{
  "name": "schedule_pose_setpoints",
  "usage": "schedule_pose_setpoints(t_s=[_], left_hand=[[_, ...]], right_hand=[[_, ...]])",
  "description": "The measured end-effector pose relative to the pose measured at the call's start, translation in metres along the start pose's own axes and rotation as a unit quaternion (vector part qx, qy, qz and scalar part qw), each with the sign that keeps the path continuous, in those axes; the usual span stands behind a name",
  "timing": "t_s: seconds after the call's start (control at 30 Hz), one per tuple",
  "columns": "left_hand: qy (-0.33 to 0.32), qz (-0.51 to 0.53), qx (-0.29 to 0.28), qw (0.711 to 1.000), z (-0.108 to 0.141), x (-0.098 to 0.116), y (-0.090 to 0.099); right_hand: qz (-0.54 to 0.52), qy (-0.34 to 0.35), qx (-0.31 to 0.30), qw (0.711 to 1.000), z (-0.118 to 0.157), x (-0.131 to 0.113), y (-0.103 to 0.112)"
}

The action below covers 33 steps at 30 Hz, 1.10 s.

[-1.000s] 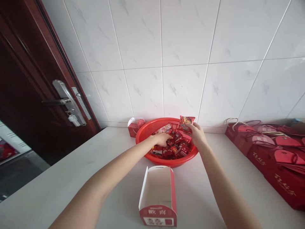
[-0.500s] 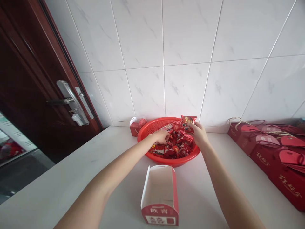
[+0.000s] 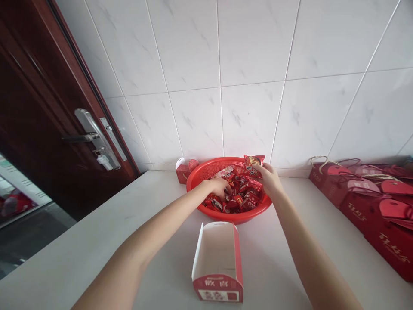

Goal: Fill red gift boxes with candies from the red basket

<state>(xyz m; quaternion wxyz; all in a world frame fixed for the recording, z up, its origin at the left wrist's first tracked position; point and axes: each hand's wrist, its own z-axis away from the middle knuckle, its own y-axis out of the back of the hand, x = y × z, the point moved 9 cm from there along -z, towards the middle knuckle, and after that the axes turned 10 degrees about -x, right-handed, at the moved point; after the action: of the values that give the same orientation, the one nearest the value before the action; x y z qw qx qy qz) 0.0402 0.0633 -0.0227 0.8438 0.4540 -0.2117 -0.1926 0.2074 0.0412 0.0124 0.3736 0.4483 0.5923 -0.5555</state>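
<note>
A red plastic basket [image 3: 237, 218] holds a pile of red-wrapped snack packets [image 3: 240, 200]. Down among the packets, at the basket's left side, is my left hand [image 3: 219, 188]; its fingers are bent and their tips are partly hidden, so what they may grip cannot be made out. My right hand [image 3: 268, 175] is closed on a red snack packet [image 3: 253, 162], held up over the basket's back right rim. Nearer to me stands an open red and white box [image 3: 217, 254] with nothing visible inside.
Red gift boxes with rope handles [image 3: 358, 206] line the right side. A small red box [image 3: 183, 171] stands behind the basket's left edge, by the tiled wall [image 3: 193, 51]. At the left is a dark wooden door [image 3: 41, 86] with a metal handle.
My left hand has shifted slightly among the packets, and some packets near it have moved. My right hand still holds its packet in nearly the same place.
</note>
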Motion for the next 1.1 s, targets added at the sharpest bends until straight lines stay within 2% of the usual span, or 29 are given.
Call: schedule_pose_setpoints(t_s=[0.27, 0.43, 0.57, 0.7, 0.9, 1.0, 1.1], left_hand=[[-0.017, 0.043, 0.029, 0.999, 0.003, 0.005, 0.003], [-0.037, 0.129, 0.101, 0.986, 0.007, -0.007, 0.018], [-0.084, 0.222, 0.185, 0.953, 0.014, -0.013, 0.037], [-0.151, 0.318, 0.258, 0.9, 0.027, -0.008, 0.054], [-0.219, 0.414, 0.295, 0.833, 0.028, 0.013, 0.069], [-0.229, 0.43, 0.31, 0.817, 0.02, 0.028, 0.077], [-0.235, 0.428, 0.311, 0.815, 0.013, 0.042, 0.081]], right_hand=[[-0.002, 0.0, -0.005, 1.0, 0.006, -0.002, -0.004], [-0.002, 0.005, -0.007, 1.0, 0.003, 0.0, -0.003], [0.003, 0.011, -0.007, 1.0, 0.001, 0.002, -0.001], [0.016, 0.004, -0.011, 1.0, 0.0, 0.006, -0.002], [0.017, -0.022, -0.058, 0.998, 0.003, 0.005, -0.011], [0.011, -0.023, -0.08, 0.996, 0.006, 0.001, -0.014], [-0.007, -0.013, -0.076, 0.997, 0.008, -0.001, -0.013]])
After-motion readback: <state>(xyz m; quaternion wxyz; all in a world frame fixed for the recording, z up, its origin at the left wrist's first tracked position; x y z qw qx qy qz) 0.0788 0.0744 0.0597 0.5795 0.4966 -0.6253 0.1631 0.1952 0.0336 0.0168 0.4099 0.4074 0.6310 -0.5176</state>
